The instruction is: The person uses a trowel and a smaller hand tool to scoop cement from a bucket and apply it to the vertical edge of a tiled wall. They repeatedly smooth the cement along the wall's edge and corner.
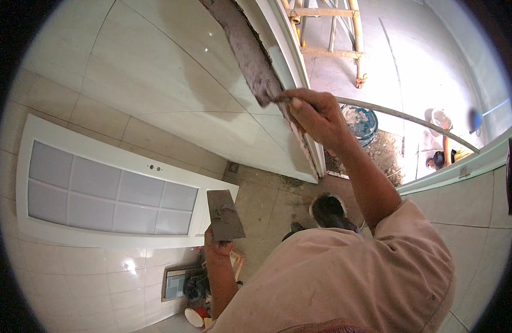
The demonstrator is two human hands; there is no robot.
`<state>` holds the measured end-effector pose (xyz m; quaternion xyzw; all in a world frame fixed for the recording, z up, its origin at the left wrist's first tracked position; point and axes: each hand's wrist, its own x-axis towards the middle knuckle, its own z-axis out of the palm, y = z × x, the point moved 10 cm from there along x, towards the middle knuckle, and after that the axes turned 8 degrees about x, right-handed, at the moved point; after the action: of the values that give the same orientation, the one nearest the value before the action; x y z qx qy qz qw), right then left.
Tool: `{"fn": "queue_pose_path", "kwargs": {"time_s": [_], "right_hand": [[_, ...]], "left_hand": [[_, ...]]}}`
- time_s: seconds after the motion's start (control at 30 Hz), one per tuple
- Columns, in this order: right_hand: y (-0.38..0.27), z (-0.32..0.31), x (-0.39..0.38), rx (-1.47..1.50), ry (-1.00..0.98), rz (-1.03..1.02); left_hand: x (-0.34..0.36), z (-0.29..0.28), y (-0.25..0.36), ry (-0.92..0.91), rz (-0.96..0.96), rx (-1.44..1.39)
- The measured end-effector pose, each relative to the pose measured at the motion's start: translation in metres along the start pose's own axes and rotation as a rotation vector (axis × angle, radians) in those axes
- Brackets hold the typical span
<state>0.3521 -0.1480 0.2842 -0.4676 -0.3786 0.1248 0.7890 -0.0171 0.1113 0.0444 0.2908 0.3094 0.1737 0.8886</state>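
My right hand (pixel 321 117) is raised to a strip of wet grey-brown mortar (pixel 247 55) that fills the gap between the tiled wall (pixel 172 83) and the white door frame (pixel 303 66). Its fingers are pinched together at the strip's lower end; a small dark edge shows at the fingertips, too little to name. Lower down, at my left side, my left hand (pixel 217 244) grips a flat rectangular mortar board (pixel 225 215) from beneath. Some grey mortar lies on its upper face. Below the fingers, the gap (pixel 301 141) has a rough, pale edge.
A white door with frosted panes (pixel 111 188) stands at the left. Through the doorway are a blue bucket of mortar (pixel 360 125), a wooden ladder (pixel 331 33) and another person (pixel 445 158) beside a white bucket (pixel 440 119). A round dark opening (pixel 328 210) shows near my feet.
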Motion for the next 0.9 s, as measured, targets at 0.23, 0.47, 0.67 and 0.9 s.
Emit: {"fn": "queue_pose_path", "kwargs": {"time_s": [0.23,0.47,0.67,0.9], "right_hand": [[-0.005,-0.021,0.016,0.051,0.053,-0.112],[0.001,-0.023,0.032,-0.022,0.034,-0.081],[0.003,-0.017,0.022,0.008,-0.075,-0.047],[0.013,-0.020,-0.005,0.052,0.022,-0.024]], "left_hand": [[0.008,0.001,0.001,0.037,0.041,0.166],[-0.003,0.009,0.016,-0.043,0.231,0.681],[-0.003,0.004,0.017,-0.052,0.253,0.584],[0.010,0.016,-0.005,0.000,-0.012,0.055]]}}
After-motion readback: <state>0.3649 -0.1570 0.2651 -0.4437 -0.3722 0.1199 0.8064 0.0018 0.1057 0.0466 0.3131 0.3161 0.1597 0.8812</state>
